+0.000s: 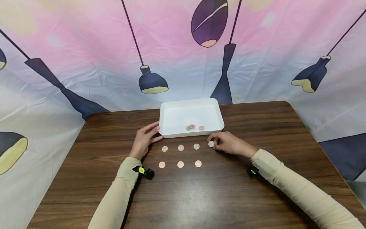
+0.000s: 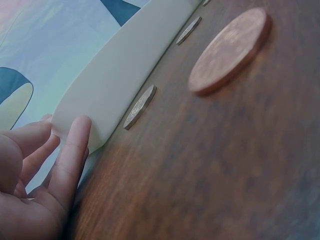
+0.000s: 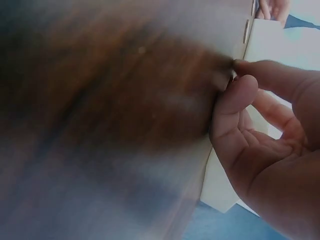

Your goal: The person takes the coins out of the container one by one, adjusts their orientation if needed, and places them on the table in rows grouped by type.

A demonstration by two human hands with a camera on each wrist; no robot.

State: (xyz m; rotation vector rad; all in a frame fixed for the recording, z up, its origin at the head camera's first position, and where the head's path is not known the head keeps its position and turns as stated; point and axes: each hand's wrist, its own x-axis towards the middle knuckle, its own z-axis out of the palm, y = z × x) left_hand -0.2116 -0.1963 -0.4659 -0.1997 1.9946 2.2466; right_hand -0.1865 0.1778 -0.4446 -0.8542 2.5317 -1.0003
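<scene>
Currently my right hand (image 1: 228, 143) pinches one silver coin (image 1: 211, 143); left hand (image 1: 145, 139), fingers straight, steadies the tray (image 1: 191, 103). Three coins binned, seven remain.

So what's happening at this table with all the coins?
A person sits at a dark wooden table. Their right hand pinches a silver coin at the end of the upper row, while the left hand rests against the white plastic tray. Three coins already lie inside it; three silver coins and three copper coins lie on the table.
</scene>
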